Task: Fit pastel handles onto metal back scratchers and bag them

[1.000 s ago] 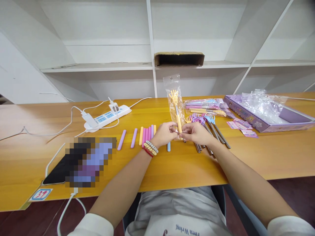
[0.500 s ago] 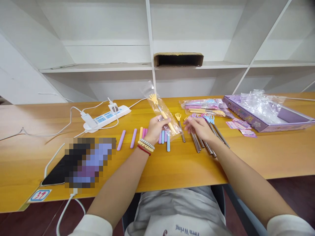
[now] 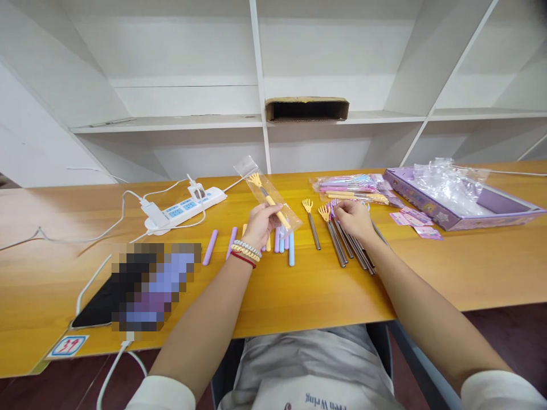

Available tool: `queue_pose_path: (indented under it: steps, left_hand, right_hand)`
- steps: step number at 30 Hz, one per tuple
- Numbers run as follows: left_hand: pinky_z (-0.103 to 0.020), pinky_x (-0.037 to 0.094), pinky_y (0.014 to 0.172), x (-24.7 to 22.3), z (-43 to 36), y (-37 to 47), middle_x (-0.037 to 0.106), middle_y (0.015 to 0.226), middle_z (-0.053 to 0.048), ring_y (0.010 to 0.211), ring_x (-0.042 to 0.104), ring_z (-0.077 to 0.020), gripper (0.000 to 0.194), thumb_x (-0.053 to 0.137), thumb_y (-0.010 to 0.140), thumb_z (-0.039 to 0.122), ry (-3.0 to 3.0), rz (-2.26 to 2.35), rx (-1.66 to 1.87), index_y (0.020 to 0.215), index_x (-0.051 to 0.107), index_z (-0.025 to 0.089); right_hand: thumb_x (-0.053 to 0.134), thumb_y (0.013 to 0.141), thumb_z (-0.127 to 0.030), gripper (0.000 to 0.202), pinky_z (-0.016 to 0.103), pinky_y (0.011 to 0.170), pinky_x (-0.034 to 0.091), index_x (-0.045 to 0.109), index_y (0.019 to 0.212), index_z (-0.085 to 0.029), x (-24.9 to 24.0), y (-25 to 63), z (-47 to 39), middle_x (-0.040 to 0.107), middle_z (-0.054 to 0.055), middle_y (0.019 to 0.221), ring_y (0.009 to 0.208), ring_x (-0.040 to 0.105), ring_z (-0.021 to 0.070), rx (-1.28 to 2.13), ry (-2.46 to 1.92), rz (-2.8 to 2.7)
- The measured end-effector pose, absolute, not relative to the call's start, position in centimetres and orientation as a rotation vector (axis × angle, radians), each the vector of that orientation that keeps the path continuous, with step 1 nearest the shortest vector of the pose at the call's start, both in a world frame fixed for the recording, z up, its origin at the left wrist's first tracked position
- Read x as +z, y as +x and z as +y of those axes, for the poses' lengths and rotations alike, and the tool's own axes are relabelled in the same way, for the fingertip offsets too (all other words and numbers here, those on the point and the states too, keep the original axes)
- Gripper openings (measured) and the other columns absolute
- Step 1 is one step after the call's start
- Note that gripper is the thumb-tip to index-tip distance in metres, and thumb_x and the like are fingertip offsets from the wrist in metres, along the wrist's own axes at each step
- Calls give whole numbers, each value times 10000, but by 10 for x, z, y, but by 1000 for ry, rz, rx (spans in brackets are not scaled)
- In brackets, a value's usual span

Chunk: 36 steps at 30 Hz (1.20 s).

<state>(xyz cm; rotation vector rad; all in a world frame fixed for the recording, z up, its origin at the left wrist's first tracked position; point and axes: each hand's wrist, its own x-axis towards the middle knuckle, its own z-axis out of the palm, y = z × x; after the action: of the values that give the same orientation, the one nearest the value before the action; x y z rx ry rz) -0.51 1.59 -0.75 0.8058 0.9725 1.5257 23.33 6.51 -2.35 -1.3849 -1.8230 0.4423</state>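
My left hand [image 3: 261,225] is closed on a yellow back scratcher [image 3: 270,199] inside a clear plastic bag, its claw end pointing up and left. My right hand [image 3: 354,221] has its fingertips pinched at the claw end of a purple back scratcher [image 3: 334,206], among several metal rods lying side by side. A yellow-clawed back scratcher [image 3: 314,225] lies alone between my hands; another yellow claw [image 3: 324,213] is left of the pinched fingers. Coloured handle tubes lie near my left hand, among them a blue tube [image 3: 291,249] and a purple tube [image 3: 210,247].
Bagged back scratchers [image 3: 352,188] lie at the back. A purple box [image 3: 461,223] with clear bags [image 3: 448,188] stands right, beside small pink cards [image 3: 413,219]. At left are a power strip [image 3: 186,209], cables and a blurred phone [image 3: 158,287]. A cardboard box [image 3: 307,109] sits on the shelf.
My right hand has closed its fingers at the purple claw and shifted slightly right. My left hand has moved slightly left and down with the bagged back scratcher.
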Motion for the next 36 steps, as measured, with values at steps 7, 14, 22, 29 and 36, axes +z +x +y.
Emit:
queue_pose_path:
  steps: [7, 14, 22, 29, 36]
  left_hand:
    - [-206, 395, 501, -13, 15, -1, 502, 536, 46, 497, 504, -76, 267, 745, 594, 236, 888, 1085, 1556, 635, 496, 149]
    - [-211, 387, 496, -16, 19, -2, 496, 530, 45, 489, 491, -75, 249, 731, 597, 243, 912, 1138, 1540, 636, 505, 148]
    - [-210, 376, 479, -16, 19, -2, 514, 541, 37, 486, 493, -76, 239, 729, 603, 254, 961, 1150, 1512, 658, 522, 147]
    - [-202, 344, 443, -15, 16, 0, 518, 530, 30, 462, 482, -75, 221, 709, 628, 258, 1036, 1242, 1465, 644, 518, 147]
    - [-214, 370, 447, -17, 15, 2, 521, 509, 35, 437, 502, -90, 257, 739, 618, 268, 1048, 1218, 1419, 634, 509, 155]
  right_hand:
    - [539, 714, -276, 150, 245, 565, 362, 631, 751, -164, -29, 225, 57, 600, -2, 580, 527, 505, 118, 481, -1196, -2194]
    - [532, 741, -250, 132, 236, 570, 356, 621, 770, -157, -29, 218, 49, 575, -16, 561, 505, 490, 101, 465, -1084, -2301]
    - [526, 751, -246, 126, 235, 573, 354, 614, 766, -157, -27, 219, 49, 569, -20, 556, 502, 488, 99, 470, -1081, -2311]
    - [524, 763, -261, 137, 234, 566, 353, 613, 763, -158, -27, 219, 49, 571, -16, 556, 497, 486, 98, 476, -1082, -2299]
    - [529, 744, -245, 124, 232, 560, 360, 624, 755, -165, -30, 223, 55, 579, -17, 557, 505, 487, 102, 429, -1074, -2267]
